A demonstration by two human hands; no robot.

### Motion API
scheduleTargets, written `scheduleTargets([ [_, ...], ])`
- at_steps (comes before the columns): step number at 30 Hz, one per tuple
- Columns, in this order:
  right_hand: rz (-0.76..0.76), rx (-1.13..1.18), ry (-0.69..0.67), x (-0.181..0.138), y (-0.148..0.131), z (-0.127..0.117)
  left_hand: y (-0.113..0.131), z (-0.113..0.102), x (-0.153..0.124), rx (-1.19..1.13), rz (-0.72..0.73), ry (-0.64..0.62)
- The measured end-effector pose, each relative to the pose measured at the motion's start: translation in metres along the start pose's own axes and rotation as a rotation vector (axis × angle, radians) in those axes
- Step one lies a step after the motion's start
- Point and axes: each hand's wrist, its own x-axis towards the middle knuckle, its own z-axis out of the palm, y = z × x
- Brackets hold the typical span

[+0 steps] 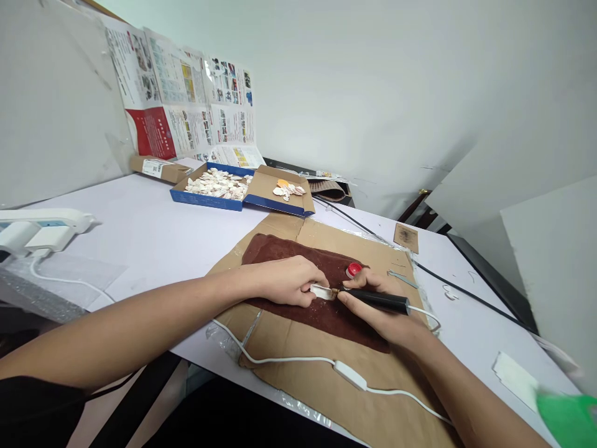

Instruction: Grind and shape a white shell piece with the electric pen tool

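Observation:
Over a dark brown cloth, my left hand pinches a small white shell-like piece between thumb and fingers. Its exact kind is too small to make out. My right hand is closed round a black pen-shaped electric tool with a white cord leaving its rear end. The tool's tip meets or nearly meets the right end of the white piece; actual contact cannot be told. Just beyond my right fingers sits a small round red container. White specks dot the cloth near both hands.
Brown cardboard lies under the cloth. A white inline switch sits on the cord. Behind stands an open blue box of white pieces. Metal tweezers and a wooden square lie right; a power strip is left.

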Motion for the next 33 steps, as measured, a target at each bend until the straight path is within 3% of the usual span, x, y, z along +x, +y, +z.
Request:
scheduleTargets([
  [5, -0.002, -0.044, -0.021, 0.0, -0.003, -0.001, 0.0, 0.0, 0.0, -0.032, -0.005, 0.005],
  [13, -0.158, -0.103, 0.02, -0.003, -0.005, 0.006, 0.006, -0.002, -0.001, -0.008, -0.014, 0.004],
  [21, -0.208, -0.149, 0.051, -0.005, -0.01, 0.009, 0.011, -0.002, -0.001, -0.02, -0.035, 0.009],
  [33, -0.321, -0.242, 0.065, -0.005, -0.025, 0.009, 0.013, 0.0, 0.001, 0.086, -0.071, 0.011],
])
